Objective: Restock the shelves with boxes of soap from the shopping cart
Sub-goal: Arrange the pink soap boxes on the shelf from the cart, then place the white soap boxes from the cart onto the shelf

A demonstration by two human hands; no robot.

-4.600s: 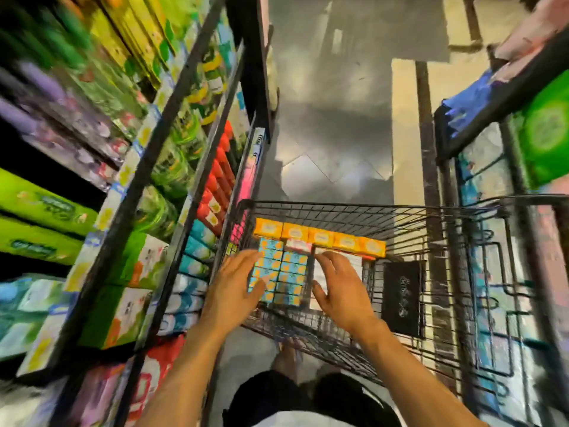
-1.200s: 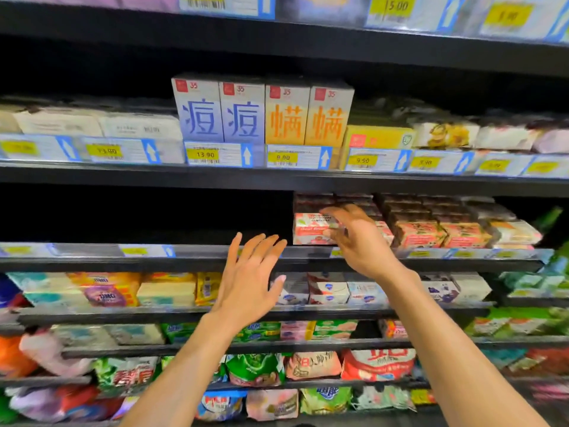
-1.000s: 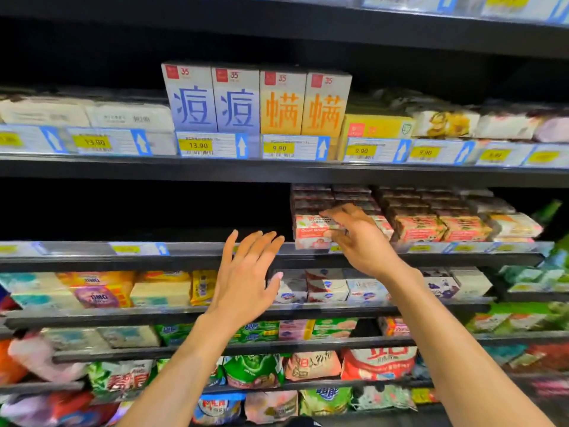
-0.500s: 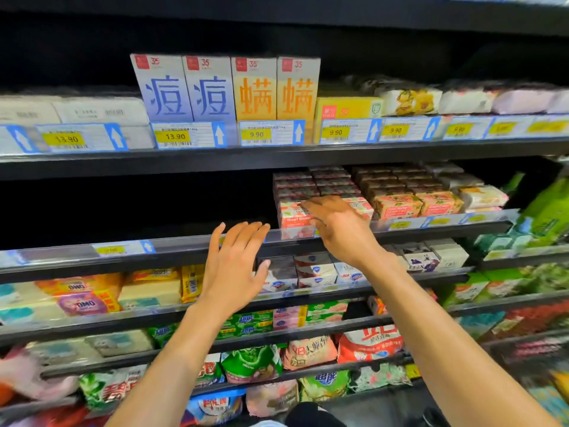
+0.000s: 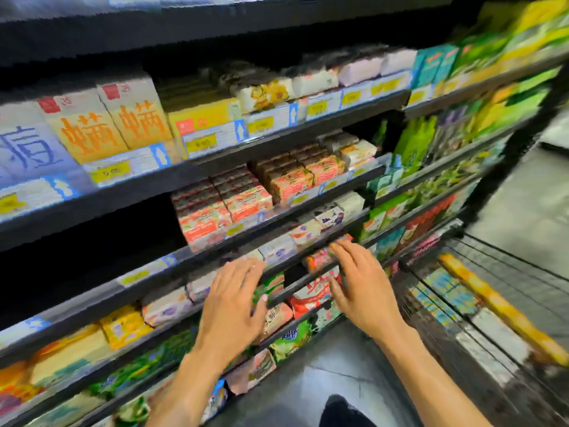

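over by the shelves (image 5: pixel 215 167), left hand (image 5: pixel 234 306) and right hand (image 5: pixel 363 288) are both empty, fingers (image 5: pixel 246 266) loose and spread, grasping nothing. guessing they're headed for the shopping cart (image 5: pixel 508 260) on the right, where the soap boxes (image 5: pixel 443 291) sit.

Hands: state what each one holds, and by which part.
Nothing is held. The left hand and right hand both hover open and empty before the shelves.
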